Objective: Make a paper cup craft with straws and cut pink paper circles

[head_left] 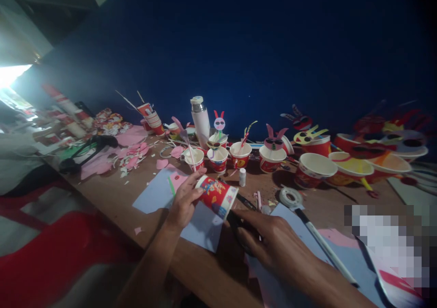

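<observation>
One cup (217, 195) in left hand (183, 204)

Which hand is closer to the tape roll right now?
Right. The right hand, gripping black scissors, sits just in front of the tape roll; the left hand holds the red paper cup farther to the left.

Left hand (182, 203) grips a red paper cup (218, 195) tipped on its side, wide end toward 4 o'clock, over blue paper (153, 192). Rt hand (273, 244) grips black scissors (239, 221) at 5 o'clock from the cup. Tape roll (290, 197) at 3 o'clock, white thermos (200, 121) approx 12.
</observation>
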Demonstrator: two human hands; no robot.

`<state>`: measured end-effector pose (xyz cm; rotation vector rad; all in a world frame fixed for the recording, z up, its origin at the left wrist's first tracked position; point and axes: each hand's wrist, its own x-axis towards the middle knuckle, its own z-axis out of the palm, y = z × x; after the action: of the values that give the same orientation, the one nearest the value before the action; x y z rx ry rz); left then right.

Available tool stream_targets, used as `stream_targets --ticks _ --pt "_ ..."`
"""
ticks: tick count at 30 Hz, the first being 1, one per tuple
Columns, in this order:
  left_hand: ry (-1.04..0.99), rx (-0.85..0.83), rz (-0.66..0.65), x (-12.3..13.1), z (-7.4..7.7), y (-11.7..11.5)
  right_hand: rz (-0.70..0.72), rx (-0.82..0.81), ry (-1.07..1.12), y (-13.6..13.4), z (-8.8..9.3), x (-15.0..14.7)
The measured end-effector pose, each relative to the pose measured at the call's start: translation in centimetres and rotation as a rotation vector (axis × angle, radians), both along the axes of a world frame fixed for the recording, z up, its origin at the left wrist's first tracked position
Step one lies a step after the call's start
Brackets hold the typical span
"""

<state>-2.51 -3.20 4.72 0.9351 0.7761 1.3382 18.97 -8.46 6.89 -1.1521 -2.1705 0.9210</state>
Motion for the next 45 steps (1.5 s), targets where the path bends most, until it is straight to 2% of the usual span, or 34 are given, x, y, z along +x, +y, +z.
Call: stream_targets --ticks 5,8,13,15,19,23,29,33,36,40,45 --pt "-0.217 -0.112 0.338 -1.7 0.7 1.2 0.033 -0.079 0.015 0.7 1.5 1.7" --pt "-0.318 -0.195 0.414 -2.8 0.7 1.3 0.002 -0.075 0.01 1.2 1.4 2.6" --pt "-0.418 -0.22 0.536 -4.0 0.2 0.7 -0.106 -0.022 0.009 1.6 0.9 2.9" --pt "-0.462 -0.228 0.5 -4.1 0.1 0.4 -0.13 0.023 -0.058 1.7 0.5 2.5" --pt "-0.521 -0.247 0.386 -3.2 0.4 -0.1 -0.088 0.042 -0.3 1.5 -0.9 0.9" --pt "-0.539 -0.318 0.405 -2.4 0.8 -0.7 -0.087 0.019 -0.381 1.3 -1.8 0.3" --pt "-0.494 -0.367 0.418 -2.4 0.9 -1.4 -0.209 0.028 0.032 1.2 -1.1 1.2" --pt "-0.495 -0.363 0.385 -1.6 0.1 -1.5 -0.255 -0.058 0.284 0.7 -1.6 0.5" --pt "-0.481 -0.375 0.36 -0.1 -0.8 -2.3 -0.271 -0.183 0.458 0.3 -2.1 -0.4" --pt "-0.425 -0.269 0.27 1.7 -1.7 -4.3 -0.292 -0.31 0.646 0.3 -2.2 -1.2" --pt "-0.359 -0.153 0.253 3.1 -2.3 -5.7 -0.296 -0.334 0.764 0.4 -2.1 -1.5"
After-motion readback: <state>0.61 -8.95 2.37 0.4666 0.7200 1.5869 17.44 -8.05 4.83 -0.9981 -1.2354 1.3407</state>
